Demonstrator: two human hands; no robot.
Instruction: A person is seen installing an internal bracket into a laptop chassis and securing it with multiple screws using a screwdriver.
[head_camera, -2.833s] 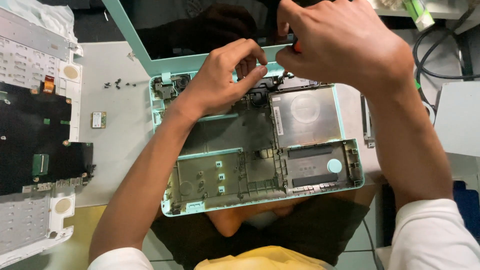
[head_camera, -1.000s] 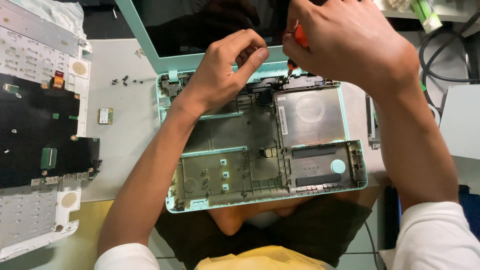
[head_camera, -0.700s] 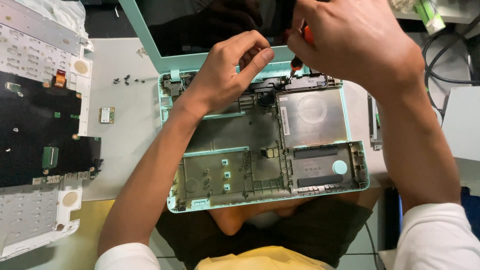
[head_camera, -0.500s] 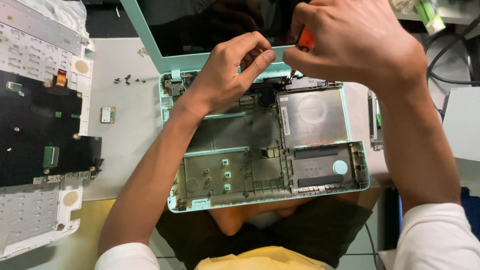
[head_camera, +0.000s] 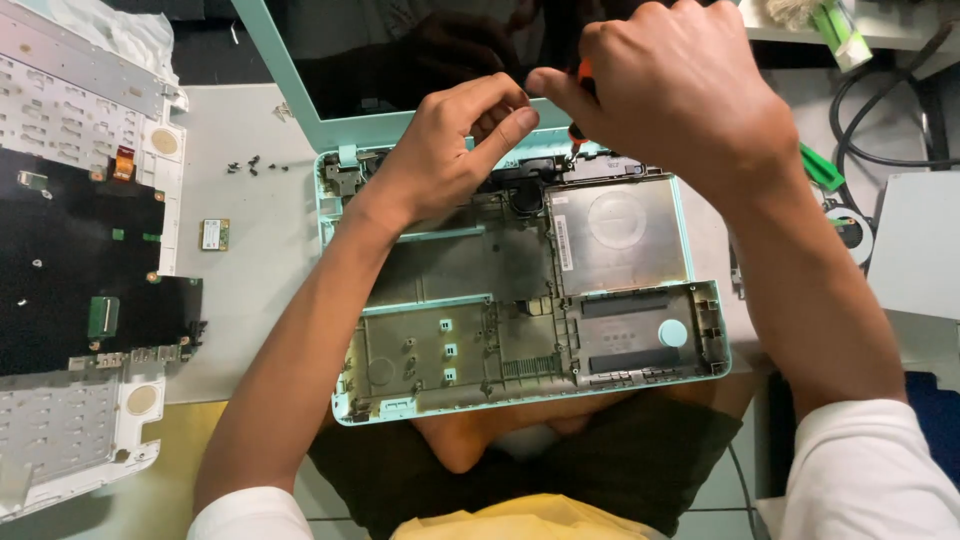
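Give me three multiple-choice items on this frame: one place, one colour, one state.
1. Where do the loose screws lie?
A. on the table left of the shell
B. inside the shell
C. on the keyboard panel

2. What colour is the laptop shell?
A. red
B. mint green
C. black

3. What is the right hand doing?
A. lying flat on the table
B. hanging open
C. closed on a screwdriver

Answers:
1 A, small dark screws sit on the table beside the hinge corner.
2 B, its rim and frame are pale green.
3 C, the screwdriver, orange-handled, shows between its fingers; the left hand pinches beside it.
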